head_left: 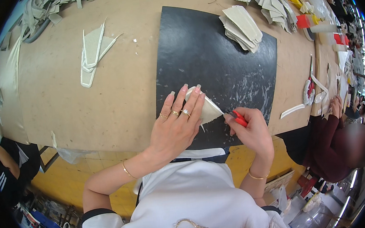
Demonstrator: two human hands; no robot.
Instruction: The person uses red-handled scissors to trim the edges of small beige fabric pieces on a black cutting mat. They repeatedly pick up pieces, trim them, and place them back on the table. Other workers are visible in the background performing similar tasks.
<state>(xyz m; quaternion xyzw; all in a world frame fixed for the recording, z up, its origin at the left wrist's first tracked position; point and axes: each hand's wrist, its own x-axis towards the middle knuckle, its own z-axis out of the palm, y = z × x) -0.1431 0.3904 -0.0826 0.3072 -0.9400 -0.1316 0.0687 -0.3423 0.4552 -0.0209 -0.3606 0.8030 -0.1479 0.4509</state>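
**Pinning a pale cut piece flat while a red tool meets its right edge**

Pressing down with spread fingers, the left hand [177, 125] lies flat on a pale, roughly triangular cut piece [210, 109] just below the middle of the frame — it clamps by weight and does not pinch, its fingertips fanned toward the top of the picture. The right hand [250, 130] is curled tight around a red-handled tool [239, 119]; only the handle shows, and whether a blade touches the piece I cannot tell.

The relation that matters: the piece's exposed part sticks out from under the left hand toward the right, so its free edge points straight at the tool. Its long axis seems to run from upper left to lower right, narrowing toward the right hand. The left hand is on it; the right hand is just beside its tip.

Both hands work on a black cutting mat [213, 64], scored with pale marks, which lies on a brown worktable [104, 98].

Outward from there — a stack of similar pale pieces [241, 27] sits on the mat's upper right corner, and a larger heap [268, 0] lies beyond it at the top of the frame. Long pale offcuts [94, 52] rest on the table at upper left. No container shows clearly; the pieces lie in loose piles. At the right edge another person's hand [335, 107] works at the same table, near red scissors [310, 89].
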